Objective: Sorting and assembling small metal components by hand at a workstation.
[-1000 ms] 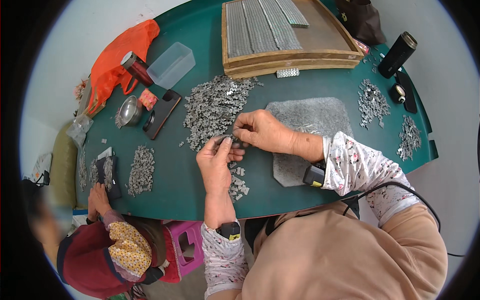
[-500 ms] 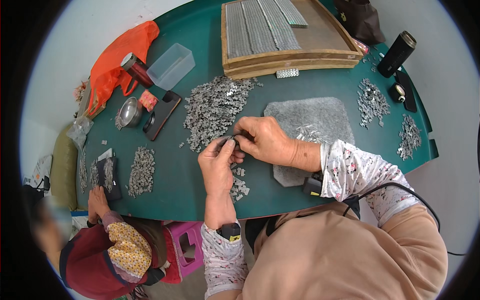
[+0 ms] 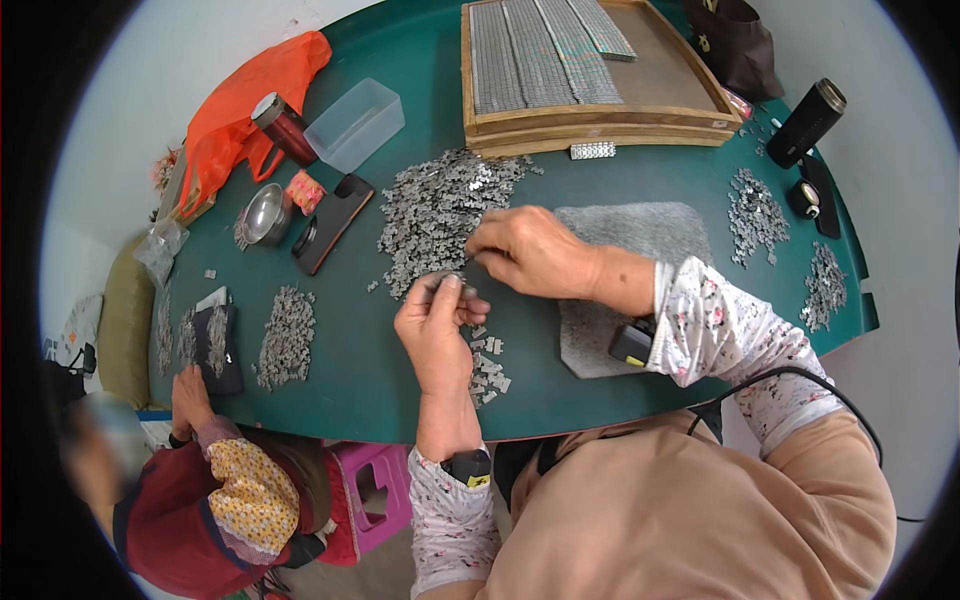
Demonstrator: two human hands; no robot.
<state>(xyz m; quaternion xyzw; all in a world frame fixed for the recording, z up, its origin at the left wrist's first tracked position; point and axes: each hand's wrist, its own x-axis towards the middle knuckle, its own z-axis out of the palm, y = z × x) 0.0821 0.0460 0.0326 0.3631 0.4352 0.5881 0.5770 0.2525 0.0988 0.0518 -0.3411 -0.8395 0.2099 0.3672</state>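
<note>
My left hand is closed in a pinch, thumb against forefinger. A tiny bit of something may sit at the tips, too small to name. Just above and to the right, my right hand is closed too, fingertips bent at the right edge of a large heap of small silver metal links. What its fingers hold is hidden. Beside my left hand lies a small scatter of loose metal pieces. A grey felt mat lies under my right forearm, which covers the thin metal pins there.
A wooden tray with rows of metal strips stands at the back. Smaller link heaps lie right and left. A steel bowl, a phone, a clear plastic box and a black flask stand around. A co-worker's hand rests left.
My hands have come apart: the right has lifted off the left's fingertips toward the link heap. Its forearm now covers the pins on the mat. The whole view has shifted slightly.
</note>
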